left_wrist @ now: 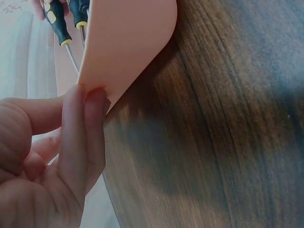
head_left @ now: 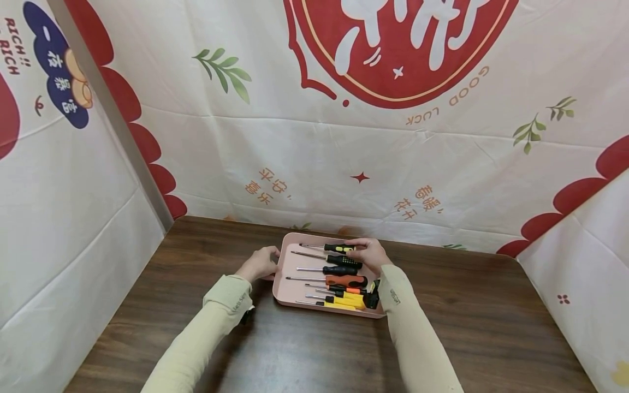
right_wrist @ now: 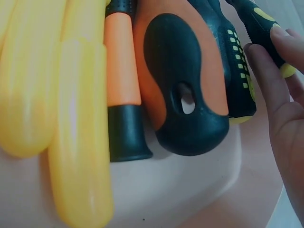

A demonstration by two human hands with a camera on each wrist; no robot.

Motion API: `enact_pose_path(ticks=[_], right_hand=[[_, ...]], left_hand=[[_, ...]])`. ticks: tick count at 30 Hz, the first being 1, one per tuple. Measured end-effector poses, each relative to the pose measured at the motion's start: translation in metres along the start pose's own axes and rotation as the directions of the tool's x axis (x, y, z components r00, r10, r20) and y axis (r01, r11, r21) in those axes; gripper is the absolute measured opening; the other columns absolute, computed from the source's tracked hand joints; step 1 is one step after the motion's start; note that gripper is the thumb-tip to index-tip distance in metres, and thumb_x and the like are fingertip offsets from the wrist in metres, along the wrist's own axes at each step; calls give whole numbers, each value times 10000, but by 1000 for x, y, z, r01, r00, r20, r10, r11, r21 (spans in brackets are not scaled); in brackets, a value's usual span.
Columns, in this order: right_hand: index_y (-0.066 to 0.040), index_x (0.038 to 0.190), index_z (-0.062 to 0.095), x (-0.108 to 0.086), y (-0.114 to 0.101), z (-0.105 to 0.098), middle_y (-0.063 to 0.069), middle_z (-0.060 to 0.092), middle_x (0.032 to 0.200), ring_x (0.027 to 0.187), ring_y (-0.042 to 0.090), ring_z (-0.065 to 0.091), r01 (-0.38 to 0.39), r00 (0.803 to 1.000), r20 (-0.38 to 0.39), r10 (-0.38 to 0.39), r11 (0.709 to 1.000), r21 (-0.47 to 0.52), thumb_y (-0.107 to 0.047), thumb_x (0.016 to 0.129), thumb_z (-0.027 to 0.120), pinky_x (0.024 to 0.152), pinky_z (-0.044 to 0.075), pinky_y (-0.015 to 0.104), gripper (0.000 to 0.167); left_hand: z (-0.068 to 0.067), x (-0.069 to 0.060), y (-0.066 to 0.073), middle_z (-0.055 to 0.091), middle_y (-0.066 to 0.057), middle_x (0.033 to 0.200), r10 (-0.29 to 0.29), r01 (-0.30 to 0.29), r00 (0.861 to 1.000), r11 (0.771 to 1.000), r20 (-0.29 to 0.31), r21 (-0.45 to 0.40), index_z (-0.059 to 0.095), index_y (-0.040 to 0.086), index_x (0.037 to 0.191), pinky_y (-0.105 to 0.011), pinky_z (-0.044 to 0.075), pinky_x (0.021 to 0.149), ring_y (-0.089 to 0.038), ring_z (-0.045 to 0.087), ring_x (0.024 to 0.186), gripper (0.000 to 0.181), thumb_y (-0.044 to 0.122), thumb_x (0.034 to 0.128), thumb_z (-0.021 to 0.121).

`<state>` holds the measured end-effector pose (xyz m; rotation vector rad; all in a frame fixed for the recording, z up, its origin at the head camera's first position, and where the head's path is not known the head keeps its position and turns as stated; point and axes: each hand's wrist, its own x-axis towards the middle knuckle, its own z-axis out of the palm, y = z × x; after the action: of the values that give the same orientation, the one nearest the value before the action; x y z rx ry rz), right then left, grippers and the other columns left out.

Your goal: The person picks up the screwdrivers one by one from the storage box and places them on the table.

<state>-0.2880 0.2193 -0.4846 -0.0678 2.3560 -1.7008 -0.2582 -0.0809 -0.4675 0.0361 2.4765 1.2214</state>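
A pink tray (head_left: 285, 270) holds several screwdrivers lying side by side, their handles to the right in the head view. With thumb and fingers, my left hand (head_left: 260, 263) pinches the tray's left wall (left_wrist: 128, 38). At the far right corner, my right hand (head_left: 369, 254) pinches the handle of a black-and-yellow screwdriver (right_wrist: 260, 28), the one farthest back. Nearer lie a black screwdriver with yellow dots (head_left: 344, 262), a plain black one (head_left: 339, 271), an orange-and-black one (head_left: 346, 281), a slimmer orange-and-black one (right_wrist: 122, 61) and yellow-handled ones (right_wrist: 80, 133).
The tray stands on a dark wooden table (head_left: 467, 316), near its back edge. A printed white cloth (head_left: 314, 158) hangs behind the table, and more cloth hangs at both sides. A black wrist device (head_left: 372, 297) sits under the right cuff.
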Motion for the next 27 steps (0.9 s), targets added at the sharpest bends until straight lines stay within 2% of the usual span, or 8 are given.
enact_pose_path(ticks=[5, 9, 14, 18, 21, 25, 27], right_hand=[[-10, 1182, 590, -1, 2, -1, 169, 558, 1101, 746, 125, 540, 11, 1000, -3, -11, 1000, 18, -24, 793, 658, 706, 506, 336, 395], [5, 1186, 581, -1, 2, -1, 177, 570, 1139, 783, 104, 582, 4, 1000, -17, -3, 998, 55, -19, 806, 644, 727, 524, 326, 385], [23, 1198, 563, -6, -1, -5, 202, 573, 1160, 906, 193, 625, -14, 1000, -3, 14, 991, 130, -14, 816, 631, 818, 514, 391, 390], [12, 1188, 577, -8, -2, -14, 145, 600, 1145, 886, 138, 624, -9, 1000, -6, 9, 994, 105, -52, 802, 660, 821, 514, 356, 399], [4, 1188, 579, -9, -4, -22, 79, 641, 1075, 846, 84, 624, -18, 1000, -15, 20, 994, 108, -65, 795, 672, 845, 501, 382, 409], [41, 1227, 527, -13, -7, -34, -4, 656, 969, 848, 95, 631, -34, 999, 9, 33, 980, 196, -30, 817, 637, 931, 414, 488, 431], [58, 1243, 501, -14, -8, -40, -32, 651, 947, 854, 100, 630, -38, 999, 21, 34, 971, 236, -19, 818, 631, 946, 392, 496, 451]], left_hand=[[1, 0, 1, 534, -106, 707, 2, -2, 1000, 1000, 0, 0, 535, -17, 1099, -243, 522, 493, -145, 550, 544, 328, -75, 777, 559], [1, 2, 0, 546, -115, 731, 2, -2, 1000, 1000, -1, 11, 535, -15, 1102, -241, 523, 493, -146, 560, 550, 330, -66, 778, 572], [2, 3, -2, 545, -109, 711, 1, -1, 1000, 1000, -5, 5, 536, -15, 1097, -243, 521, 491, -144, 556, 543, 324, -64, 779, 577], [1, 2, -3, 535, -105, 700, -1, 1, 1000, 1000, -2, -15, 537, -17, 1096, -244, 521, 494, -143, 551, 542, 322, -63, 780, 573], [0, 1, -2, 537, -107, 704, 0, 0, 1000, 1000, 3, -16, 537, -22, 1100, -247, 523, 499, -144, 553, 546, 319, -57, 785, 574], [-1, -1, 0, 545, -107, 705, 5, -5, 1000, 1000, 8, -14, 536, -29, 1105, -255, 530, 517, -144, 554, 556, 318, -51, 790, 576], [-1, -1, 0, 546, -108, 716, 5, -5, 1000, 1000, 6, -14, 536, -30, 1107, -259, 532, 521, -143, 555, 561, 325, -54, 786, 579]])
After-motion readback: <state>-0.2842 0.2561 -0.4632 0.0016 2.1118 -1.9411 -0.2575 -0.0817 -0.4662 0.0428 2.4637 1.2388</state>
